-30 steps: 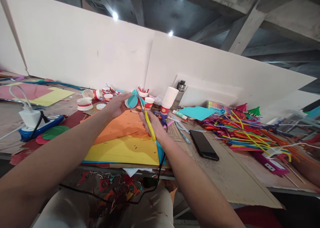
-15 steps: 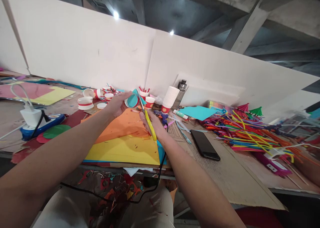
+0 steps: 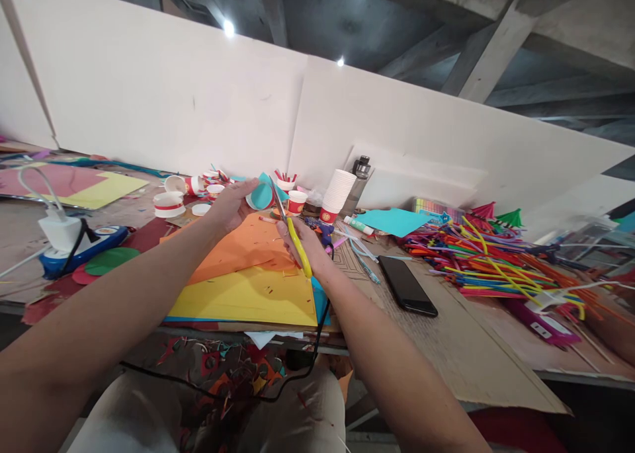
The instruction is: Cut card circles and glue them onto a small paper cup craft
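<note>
My left hand [image 3: 234,205] is closed on a cut-down paper cup [image 3: 270,200] with blue paper [image 3: 260,192] across its mouth. A pointed flap of that paper sticks out past the rim. In my right hand [image 3: 306,240] are yellow-handled scissors [image 3: 299,247], their blades pointing up and away, right beside the cup and the paper. Whether the blades touch the paper I cannot tell. Below both hands lie orange paper [image 3: 233,245] and yellow paper [image 3: 248,297], scattered with small scraps.
Cut cup rings [image 3: 169,204] stand at the left and a stack of paper cups [image 3: 338,195] behind my right hand. A bottle [image 3: 358,185], glue stick [image 3: 358,226], phone [image 3: 407,286] and heaped pipe cleaners [image 3: 486,261] lie rightward. A black cable [image 3: 317,337] hangs over the table edge.
The cup and blue paper in my left hand have shifted and turned slightly to the left, a little away from the scissors. My right hand has hardly moved.
</note>
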The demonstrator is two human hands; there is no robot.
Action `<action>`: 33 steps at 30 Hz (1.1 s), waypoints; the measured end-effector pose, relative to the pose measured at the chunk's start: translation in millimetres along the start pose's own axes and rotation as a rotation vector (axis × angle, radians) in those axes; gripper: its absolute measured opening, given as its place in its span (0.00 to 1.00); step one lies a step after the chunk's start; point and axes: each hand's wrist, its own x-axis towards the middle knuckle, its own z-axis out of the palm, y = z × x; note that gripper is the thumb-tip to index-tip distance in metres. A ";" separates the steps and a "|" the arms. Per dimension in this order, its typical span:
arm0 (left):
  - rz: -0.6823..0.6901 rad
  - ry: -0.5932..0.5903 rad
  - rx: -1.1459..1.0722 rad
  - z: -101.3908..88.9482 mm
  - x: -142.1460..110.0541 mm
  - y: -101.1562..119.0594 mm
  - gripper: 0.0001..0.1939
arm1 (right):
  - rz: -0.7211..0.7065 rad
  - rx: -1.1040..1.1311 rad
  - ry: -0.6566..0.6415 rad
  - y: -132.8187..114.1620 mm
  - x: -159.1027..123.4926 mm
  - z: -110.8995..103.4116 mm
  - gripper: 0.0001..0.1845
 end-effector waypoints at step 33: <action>-0.032 -0.158 0.099 1.5 -3.4 -0.1 0.15 | -0.040 -0.026 -0.005 1.9 2.2 -1.2 0.26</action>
